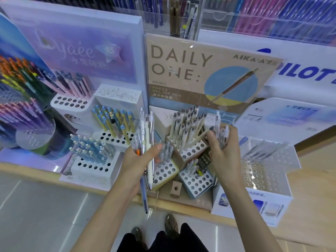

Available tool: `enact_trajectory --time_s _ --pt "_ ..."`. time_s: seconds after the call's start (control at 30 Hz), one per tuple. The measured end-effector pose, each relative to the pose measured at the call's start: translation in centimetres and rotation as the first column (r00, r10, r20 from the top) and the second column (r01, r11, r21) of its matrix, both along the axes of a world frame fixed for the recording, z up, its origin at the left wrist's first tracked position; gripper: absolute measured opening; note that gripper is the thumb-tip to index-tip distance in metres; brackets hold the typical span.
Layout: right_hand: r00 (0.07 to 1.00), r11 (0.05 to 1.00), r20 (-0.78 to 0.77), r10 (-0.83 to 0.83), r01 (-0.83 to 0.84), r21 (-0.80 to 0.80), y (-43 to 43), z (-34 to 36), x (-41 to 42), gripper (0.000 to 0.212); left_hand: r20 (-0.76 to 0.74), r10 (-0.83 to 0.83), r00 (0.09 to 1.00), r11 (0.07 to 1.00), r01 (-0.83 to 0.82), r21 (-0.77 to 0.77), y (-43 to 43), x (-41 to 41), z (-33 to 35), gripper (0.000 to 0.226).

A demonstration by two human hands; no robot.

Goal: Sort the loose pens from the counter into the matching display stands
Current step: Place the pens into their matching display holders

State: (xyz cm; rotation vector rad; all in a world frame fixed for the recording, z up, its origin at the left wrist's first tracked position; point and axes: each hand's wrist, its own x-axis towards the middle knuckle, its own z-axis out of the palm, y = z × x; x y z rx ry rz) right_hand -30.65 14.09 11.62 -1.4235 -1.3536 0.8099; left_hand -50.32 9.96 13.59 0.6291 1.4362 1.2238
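My left hand (141, 158) grips a bundle of loose pens (148, 135), clear, white and blue ones, that stick out above and below the fist. My right hand (224, 145) holds a few clear pens (222, 130) and also pinches a cream pen (197, 140) standing in the cream stand (192, 151) of the brown "DAILY ONE" display (203, 70). Both hands hover just in front of that display. Its lower white blocks (197, 182) hold a few grey pens.
A purple display (81, 57) on the left carries pink, yellow and blue pens in white hole blocks (92, 166). A round rack of coloured pens (23, 113) stands far left. A clear acrylic stand (261, 160) sits right. The wooden counter edge (181, 206) runs below.
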Motion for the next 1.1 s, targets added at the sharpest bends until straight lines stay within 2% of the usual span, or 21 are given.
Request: enact_trajectory --time_s 0.07,0.17,0.23,0.3,0.37,0.43,0.53,0.73,0.83,0.93,1.1 --pt "0.996 0.999 -0.083 0.023 -0.021 0.031 -0.6 0.3 -0.3 0.01 0.009 0.003 1.0 1.0 -0.003 -0.001 0.0 -0.4 -0.1 0.035" --pt "0.985 0.999 -0.173 0.007 0.001 0.048 -0.9 0.5 -0.6 0.022 0.013 -0.011 1.0 1.0 0.011 0.001 -0.3 -0.8 -0.2 0.035" --pt "0.983 0.999 -0.181 -0.001 0.007 0.037 -0.7 0.3 -0.6 0.015 0.019 -0.019 1.0 1.0 0.019 0.0 -0.4 -1.1 -0.2 0.041" --pt "0.987 1.0 -0.159 0.001 -0.002 -0.008 -0.1 0.1 -0.4 0.007 0.016 -0.025 1.0 1.0 0.025 -0.013 -0.5 -1.4 -0.4 0.035" --pt "0.994 0.999 -0.109 -0.005 0.001 -0.038 0.6 0.0 -0.3 0.017 0.023 -0.016 1.0 1.0 0.016 -0.025 -0.5 -1.7 -0.6 0.023" --pt "1.0 1.0 -0.025 -0.015 0.014 -0.026 1.0 0.1 -0.5 0.015 0.026 -0.003 1.0 0.999 0.004 -0.032 -0.5 -2.1 -0.8 0.016" --pt "0.999 0.999 0.019 -0.035 0.035 -0.009 1.5 -0.1 -0.9 0.006 0.035 -0.01 0.999 1.0 0.011 -0.023 -0.6 -2.3 -0.9 0.021" --pt "0.999 0.998 -0.035 -0.04 0.039 -0.042 1.8 -0.4 -1.2 0.001 0.035 -0.009 0.999 1.0 0.01 -0.029 -0.3 -2.4 -1.0 0.026" --pt "0.996 0.998 -0.075 -0.053 0.049 -0.047 1.6 -0.5 -1.1 0.006 0.015 -0.015 1.0 0.999 0.016 -0.035 -0.1 -2.3 -1.1 0.022" --pt "1.0 0.999 0.007 -0.019 0.019 -0.029 1.0 -0.9 -0.9 0.018 0.001 -0.024 1.0 0.999 0.024 -0.023 0.0 -2.2 -1.2 0.015" --pt "0.991 0.997 0.135 -0.015 0.025 -0.075 0.4 -1.9 -1.0 0.035 0.033 -0.027 0.999 1.0 0.027 -0.009 0.2 -1.5 -0.9 0.017"
